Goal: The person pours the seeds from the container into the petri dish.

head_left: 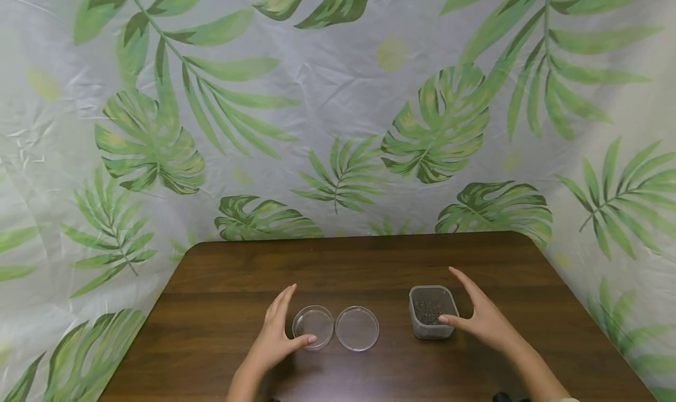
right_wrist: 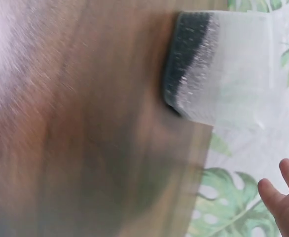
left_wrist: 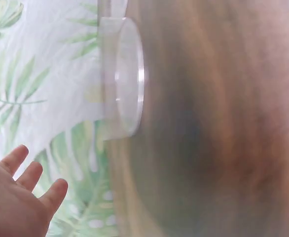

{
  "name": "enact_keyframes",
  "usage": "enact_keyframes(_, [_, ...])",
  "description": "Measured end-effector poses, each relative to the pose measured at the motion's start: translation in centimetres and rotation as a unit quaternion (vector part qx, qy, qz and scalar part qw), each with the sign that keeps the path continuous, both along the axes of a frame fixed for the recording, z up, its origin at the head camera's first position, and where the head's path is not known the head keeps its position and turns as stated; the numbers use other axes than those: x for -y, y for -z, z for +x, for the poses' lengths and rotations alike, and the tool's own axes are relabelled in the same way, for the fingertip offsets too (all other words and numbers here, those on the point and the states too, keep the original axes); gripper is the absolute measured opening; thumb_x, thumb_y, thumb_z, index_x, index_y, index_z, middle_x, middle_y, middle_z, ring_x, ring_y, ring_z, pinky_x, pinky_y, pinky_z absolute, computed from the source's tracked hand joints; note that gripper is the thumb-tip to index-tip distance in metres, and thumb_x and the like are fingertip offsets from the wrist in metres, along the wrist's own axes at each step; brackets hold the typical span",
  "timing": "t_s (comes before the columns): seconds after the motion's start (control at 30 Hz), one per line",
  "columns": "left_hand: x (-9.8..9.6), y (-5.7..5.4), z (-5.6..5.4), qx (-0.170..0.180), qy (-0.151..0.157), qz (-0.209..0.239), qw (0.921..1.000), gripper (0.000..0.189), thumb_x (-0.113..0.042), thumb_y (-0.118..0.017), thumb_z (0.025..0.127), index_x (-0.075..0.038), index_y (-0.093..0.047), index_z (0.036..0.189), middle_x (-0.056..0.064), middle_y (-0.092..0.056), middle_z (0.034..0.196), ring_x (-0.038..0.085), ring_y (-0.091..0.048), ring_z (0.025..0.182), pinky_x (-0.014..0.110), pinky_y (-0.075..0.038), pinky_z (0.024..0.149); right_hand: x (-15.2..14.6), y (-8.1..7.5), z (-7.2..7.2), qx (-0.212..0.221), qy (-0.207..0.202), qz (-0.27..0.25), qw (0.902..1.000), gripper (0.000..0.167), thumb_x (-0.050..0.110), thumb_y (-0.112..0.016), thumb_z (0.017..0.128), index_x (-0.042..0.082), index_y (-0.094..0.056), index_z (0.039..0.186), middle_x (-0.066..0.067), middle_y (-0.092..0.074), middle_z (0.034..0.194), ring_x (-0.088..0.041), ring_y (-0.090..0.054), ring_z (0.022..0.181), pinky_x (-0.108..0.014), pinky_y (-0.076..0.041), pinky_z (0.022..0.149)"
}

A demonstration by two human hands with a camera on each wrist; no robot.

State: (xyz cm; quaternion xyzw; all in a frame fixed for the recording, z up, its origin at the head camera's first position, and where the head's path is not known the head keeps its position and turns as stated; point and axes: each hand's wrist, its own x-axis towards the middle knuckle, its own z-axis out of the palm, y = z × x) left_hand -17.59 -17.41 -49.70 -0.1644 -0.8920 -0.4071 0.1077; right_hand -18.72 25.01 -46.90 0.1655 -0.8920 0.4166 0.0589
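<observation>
Two clear round petri dish halves lie side by side on the brown table (head_left: 369, 267): a left dish (head_left: 313, 326) and a right dish (head_left: 357, 328). My left hand (head_left: 274, 331) is spread beside the left dish, its thumb overlapping the near rim in the head view. In the left wrist view a clear dish (left_wrist: 129, 79) stands apart from the stretched fingers. A square translucent plastic tub (head_left: 432, 313) holds dark, soil-like grains (right_wrist: 191, 54) along its bottom. My right hand (head_left: 488, 320) is spread at the tub's right side, thumb over the near right rim in the head view.
Behind the table hangs a pale cloth (head_left: 338, 97) printed with green leaves. The table's far edge (head_left: 364, 236) runs close along it. Small dark objects (head_left: 504, 397) show at the bottom edge of the head view.
</observation>
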Motion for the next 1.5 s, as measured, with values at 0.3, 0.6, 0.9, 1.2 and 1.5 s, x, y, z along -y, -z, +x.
enact_keyframes(0.3, [0.7, 2.7, 0.2, 0.085, 0.019, 0.092, 0.9919, 0.103, -0.028, -0.080, 0.065, -0.021, -0.015, 0.144, 0.020, -0.018, 0.143, 0.043, -0.016, 0.128, 0.063, -0.022, 0.093, 0.5, 2.3, -0.1, 0.022, 0.012, -0.072, 0.9971, 0.090, 0.019, -0.073, 0.075, 0.018, -0.015, 0.144, -0.023, -0.019, 0.142, -0.048, -0.018, 0.125, -0.070, -0.021, 0.087])
enact_keyframes(0.6, [0.9, 4.0, -0.2, 0.115, 0.049, 0.139, 0.9824, 0.101, -0.022, -0.080, 0.066, -0.004, -0.016, 0.142, 0.023, -0.026, 0.139, 0.039, -0.024, 0.126, 0.054, -0.023, 0.099, 0.5, 4.0, -0.1, 0.036, 0.017, -0.114, 0.9927, 0.087, 0.015, -0.072, 0.076, 0.009, -0.017, 0.142, -0.026, -0.021, 0.140, -0.052, -0.023, 0.121, -0.071, -0.024, 0.083])
enact_keyframes(0.9, [0.8, 4.7, -0.3, 0.123, 0.046, 0.121, 0.9839, 0.096, -0.025, -0.080, 0.066, -0.002, -0.023, 0.140, 0.022, -0.031, 0.138, 0.040, -0.025, 0.125, 0.057, -0.021, 0.098, 0.7, 5.1, 0.0, 0.043, 0.008, -0.140, 0.9892, 0.086, 0.010, -0.072, 0.076, 0.002, -0.015, 0.141, -0.029, -0.019, 0.140, -0.050, -0.019, 0.123, -0.069, -0.022, 0.087])
enact_keyframes(1.2, [0.3, 4.9, 0.0, 0.113, -0.003, 0.055, 0.9921, 0.096, -0.037, -0.080, 0.061, -0.006, -0.033, 0.137, 0.022, -0.037, 0.133, 0.041, -0.025, 0.124, 0.062, -0.025, 0.093, 1.0, 5.6, 0.0, 0.055, -0.003, -0.174, 0.9832, 0.087, 0.004, -0.071, 0.075, 0.003, -0.014, 0.141, -0.030, -0.017, 0.140, -0.050, -0.018, 0.124, -0.069, -0.024, 0.086])
enact_keyframes(1.5, [0.1, 5.5, -0.1, 0.095, -0.017, 0.044, 0.9944, 0.092, -0.038, -0.079, 0.061, -0.005, -0.036, 0.135, 0.020, -0.040, 0.131, 0.038, -0.029, 0.122, 0.057, -0.027, 0.095, 1.3, 5.8, -0.1, 0.064, -0.009, -0.182, 0.9811, 0.090, 0.003, -0.071, 0.074, 0.003, -0.010, 0.141, -0.027, -0.012, 0.144, -0.047, -0.017, 0.125, -0.067, -0.024, 0.088])
